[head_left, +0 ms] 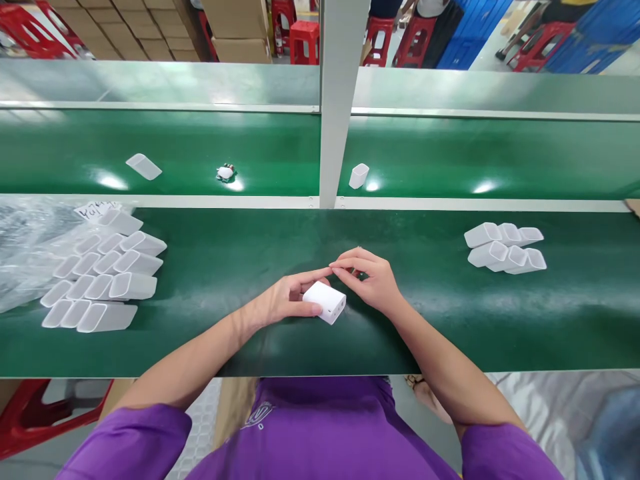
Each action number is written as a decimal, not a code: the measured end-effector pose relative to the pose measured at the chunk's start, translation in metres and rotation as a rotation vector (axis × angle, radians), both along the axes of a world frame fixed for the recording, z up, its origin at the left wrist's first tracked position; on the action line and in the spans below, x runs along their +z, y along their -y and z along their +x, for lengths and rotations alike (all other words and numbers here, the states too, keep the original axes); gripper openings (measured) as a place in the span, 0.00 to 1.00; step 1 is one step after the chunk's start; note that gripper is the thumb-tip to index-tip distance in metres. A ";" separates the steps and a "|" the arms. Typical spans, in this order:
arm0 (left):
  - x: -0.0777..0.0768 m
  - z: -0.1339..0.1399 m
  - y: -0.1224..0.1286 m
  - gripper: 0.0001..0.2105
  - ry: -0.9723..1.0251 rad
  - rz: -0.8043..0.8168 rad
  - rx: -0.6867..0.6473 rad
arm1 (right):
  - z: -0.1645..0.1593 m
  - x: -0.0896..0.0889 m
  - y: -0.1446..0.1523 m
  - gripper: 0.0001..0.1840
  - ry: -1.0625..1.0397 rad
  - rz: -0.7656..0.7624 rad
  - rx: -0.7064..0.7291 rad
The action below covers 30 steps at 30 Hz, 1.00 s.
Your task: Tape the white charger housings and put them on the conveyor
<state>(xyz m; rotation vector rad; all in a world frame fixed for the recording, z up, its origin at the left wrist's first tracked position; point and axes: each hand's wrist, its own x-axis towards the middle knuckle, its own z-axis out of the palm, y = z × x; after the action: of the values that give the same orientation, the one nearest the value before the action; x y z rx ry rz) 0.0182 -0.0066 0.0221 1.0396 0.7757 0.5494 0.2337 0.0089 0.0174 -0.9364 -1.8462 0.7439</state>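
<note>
The left hand holds a small white box on the green table, thumb and fingers pressed on its sides. The right hand sits just beside the box, its fingertips pinched together above it. Open white shells lie far left of the box; more shells lie far right.
</note>
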 end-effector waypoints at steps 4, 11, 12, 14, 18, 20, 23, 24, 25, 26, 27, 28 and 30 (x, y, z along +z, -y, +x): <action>0.001 0.002 -0.001 0.33 -0.003 0.005 0.013 | 0.000 0.001 0.003 0.05 0.055 0.064 -0.043; 0.002 0.004 0.000 0.32 0.014 0.017 0.057 | -0.001 0.002 0.003 0.06 0.092 0.069 -0.067; 0.003 0.005 0.001 0.32 0.024 0.010 0.062 | 0.000 0.003 0.003 0.06 0.074 0.050 -0.068; 0.004 0.007 0.002 0.31 0.051 -0.007 0.101 | 0.001 0.007 0.003 0.05 0.013 -0.009 -0.071; 0.005 0.013 0.001 0.26 0.113 -0.043 0.323 | 0.001 0.015 0.006 0.04 -0.150 -0.160 -0.047; 0.004 0.017 0.001 0.25 0.145 -0.071 0.428 | -0.001 0.017 0.009 0.04 -0.202 -0.202 0.004; 0.001 0.022 0.002 0.25 0.202 -0.106 0.499 | -0.009 0.015 0.015 0.03 -0.215 -0.208 0.062; -0.001 0.024 0.004 0.26 0.209 -0.110 0.504 | -0.011 0.013 0.016 0.03 -0.216 -0.203 0.060; -0.003 0.025 0.005 0.27 0.201 -0.104 0.503 | -0.013 0.011 0.017 0.03 -0.218 -0.202 0.049; -0.005 0.026 0.006 0.27 0.179 -0.087 0.494 | -0.015 0.009 0.018 0.03 -0.221 -0.203 0.034; -0.007 0.027 0.008 0.27 0.144 -0.060 0.477 | -0.016 0.007 0.018 0.04 -0.221 -0.206 0.018; -0.009 0.027 0.009 0.27 0.103 -0.030 0.450 | -0.017 0.006 0.018 0.04 -0.220 -0.211 0.006; -0.011 0.026 0.011 0.27 0.027 0.027 0.380 | -0.017 0.004 0.018 0.04 -0.220 -0.216 -0.019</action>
<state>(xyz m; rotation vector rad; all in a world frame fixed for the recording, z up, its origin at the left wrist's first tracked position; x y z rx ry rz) 0.0441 -0.0180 0.0106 0.9106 0.9507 0.8984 0.2166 -0.0089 0.0213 -0.9651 -1.5856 1.0081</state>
